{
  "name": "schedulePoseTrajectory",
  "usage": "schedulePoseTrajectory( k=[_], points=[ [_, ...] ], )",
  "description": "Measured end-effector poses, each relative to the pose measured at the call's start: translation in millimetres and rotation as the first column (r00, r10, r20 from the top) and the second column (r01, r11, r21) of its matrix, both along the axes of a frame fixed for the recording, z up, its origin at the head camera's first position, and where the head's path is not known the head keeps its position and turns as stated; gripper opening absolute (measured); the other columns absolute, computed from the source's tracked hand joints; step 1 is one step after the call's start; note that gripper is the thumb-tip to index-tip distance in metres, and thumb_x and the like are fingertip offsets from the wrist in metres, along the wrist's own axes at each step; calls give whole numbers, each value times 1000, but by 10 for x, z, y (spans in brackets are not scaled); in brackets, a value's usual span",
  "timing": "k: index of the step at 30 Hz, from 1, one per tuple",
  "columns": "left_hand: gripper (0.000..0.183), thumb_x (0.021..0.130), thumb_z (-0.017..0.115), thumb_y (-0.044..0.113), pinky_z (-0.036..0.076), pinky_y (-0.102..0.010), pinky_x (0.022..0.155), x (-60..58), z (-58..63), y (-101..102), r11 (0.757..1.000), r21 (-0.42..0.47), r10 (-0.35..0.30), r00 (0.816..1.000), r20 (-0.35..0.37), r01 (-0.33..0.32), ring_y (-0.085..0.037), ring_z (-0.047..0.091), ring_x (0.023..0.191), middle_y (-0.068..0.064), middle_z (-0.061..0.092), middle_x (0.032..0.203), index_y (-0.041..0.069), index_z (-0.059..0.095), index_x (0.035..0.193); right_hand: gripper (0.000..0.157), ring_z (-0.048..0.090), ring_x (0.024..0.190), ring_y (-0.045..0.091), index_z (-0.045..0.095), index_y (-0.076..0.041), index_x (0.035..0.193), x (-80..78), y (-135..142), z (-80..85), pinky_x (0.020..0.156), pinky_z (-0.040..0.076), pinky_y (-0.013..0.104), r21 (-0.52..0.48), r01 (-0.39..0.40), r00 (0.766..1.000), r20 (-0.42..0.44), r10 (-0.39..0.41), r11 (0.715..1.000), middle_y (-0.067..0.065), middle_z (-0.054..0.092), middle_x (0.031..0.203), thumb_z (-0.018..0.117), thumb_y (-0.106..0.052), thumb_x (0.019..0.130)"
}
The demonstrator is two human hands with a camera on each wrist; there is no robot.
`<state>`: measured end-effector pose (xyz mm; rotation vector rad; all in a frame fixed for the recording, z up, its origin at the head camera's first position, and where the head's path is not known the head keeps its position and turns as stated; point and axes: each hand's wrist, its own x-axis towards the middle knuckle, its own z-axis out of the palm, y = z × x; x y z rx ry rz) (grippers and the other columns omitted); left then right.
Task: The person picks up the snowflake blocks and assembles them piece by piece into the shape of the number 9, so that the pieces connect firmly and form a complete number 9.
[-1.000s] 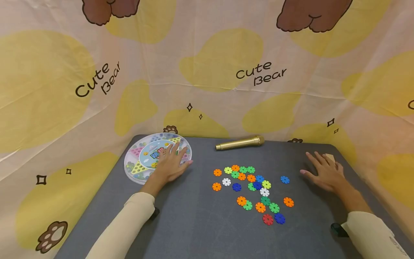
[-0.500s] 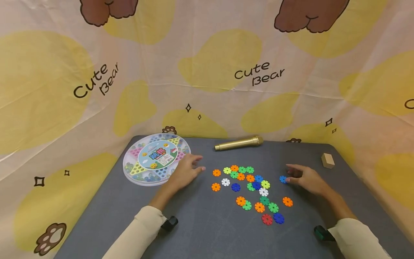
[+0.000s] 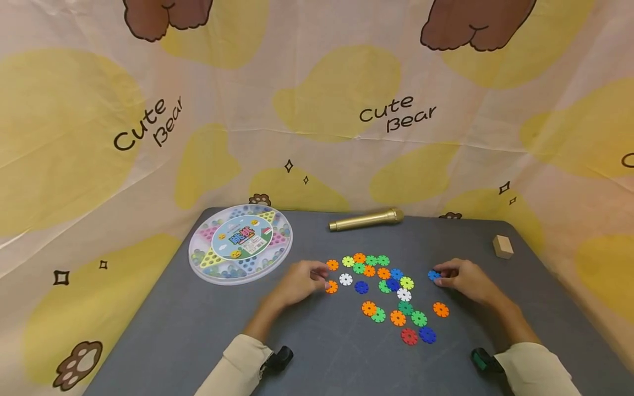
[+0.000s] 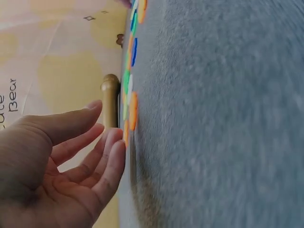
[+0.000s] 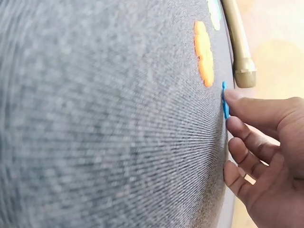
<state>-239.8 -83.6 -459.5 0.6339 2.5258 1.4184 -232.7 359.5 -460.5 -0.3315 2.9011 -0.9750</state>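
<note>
My right hand (image 3: pixel 468 281) is at a blue snowflake disc (image 3: pixel 433 275) lying flat on the grey table. In the right wrist view its thumb presses on the blue disc (image 5: pixel 225 100), and the index fingertip meets the disc's near edge. My left hand (image 3: pixel 300 283) is low over the table, left of the other discs, thumb apart from loosely bent fingers and nothing between them. Its fingertips are right beside two orange snowflake discs, the upper orange disc (image 3: pixel 333 264) and the lower orange disc (image 3: pixel 333 286). Several more notched discs in green, white, blue, yellow, orange and red lie between the hands.
A round Chinese checkers set (image 3: pixel 198 242) in a clear case lies at the back left. A gold microphone (image 3: pixel 366 219) lies along the back edge, and a wooden block (image 3: pixel 503 247) sits at the right. A printed cloth (image 3: pixel 317 110) hangs behind the table (image 3: pixel 317 357).
My left hand has come off the checkers set and moved right to the orange discs. My right hand has moved left from the wooden block to the blue disc, fingers closing at it.
</note>
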Motion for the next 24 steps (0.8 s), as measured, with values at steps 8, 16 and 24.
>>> schedulePoseTrajectory(
  k=[8,16,24],
  points=[
    [41,86,87,8,57,-26,84,-4,-88,89,998,-61,-21,999,-36,19,-17,70,93,-11,76,111,-2,74,124,25,56,83,19,74,-2,112,28,-5,-29,68,47,27,-33,22,1000,11,-21,999,6,65,95,82,-17,94],
    [30,82,88,3,50,-22,76,4,-123,130,991,-132,-27,996,-82,16,-11,60,82,-2,67,89,0,79,111,18,57,81,19,71,-3,108,59,-38,-9,69,48,26,-98,23,1000,18,-22,995,6,63,89,80,-11,95],
    [8,88,86,9,50,-24,75,16,-110,128,991,-136,-27,995,-98,14,-7,59,78,5,69,84,11,80,94,14,60,84,17,77,-10,106,105,-234,86,72,52,26,-103,1,1000,-28,-4,995,1,69,91,78,-21,98]
  ],
)
